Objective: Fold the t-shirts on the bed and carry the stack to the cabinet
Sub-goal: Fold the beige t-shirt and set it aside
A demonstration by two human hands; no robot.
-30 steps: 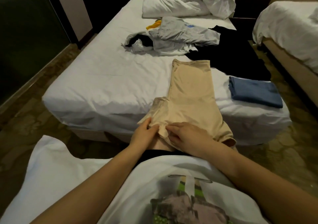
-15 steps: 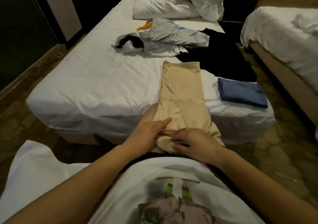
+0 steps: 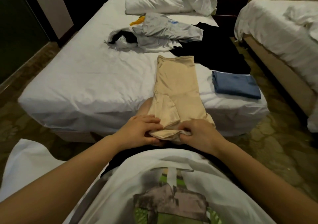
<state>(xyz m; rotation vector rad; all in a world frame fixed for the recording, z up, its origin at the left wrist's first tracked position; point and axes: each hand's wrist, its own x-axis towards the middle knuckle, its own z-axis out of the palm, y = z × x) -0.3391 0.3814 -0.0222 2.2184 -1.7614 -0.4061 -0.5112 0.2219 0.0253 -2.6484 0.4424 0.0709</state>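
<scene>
Gone since a second ago: the sleeve flap jutting left off the beige t-shirt (image 3: 177, 89), now tucked inward to leave one long narrow strip. Moved as well, both hands, off that sleeve and down onto the near hem.

Mid-fold on the second shirt, by the look of it: sides already in, end-to-end fold not yet made. Gripping the near left corner, the left hand (image 3: 141, 130), fingers laid over the cloth, thumb apparently underneath. Pinching the hem just to the right, the right hand (image 3: 199, 132), fingers curled, knuckles up.

Next, probably: lifting that near hem and carrying it far, toward the other end, both corners kept level so as not to spill the tucked sides. Thin, smooth-looking fabric, so likely to slide apart under an uneven pull.

Beige strip lying lengthwise over the near edge of the bed (image 3: 82, 79), far end flat on the sheet, near end draped off the mattress straight into both hands. Right of it and apart, a folded blue shirt (image 3: 235, 84). Farther off, not yet folded: a grey and white heap (image 3: 163, 32) and a black garment (image 3: 222, 51) close by the strip's far right corner. No cabinet in view.
</scene>
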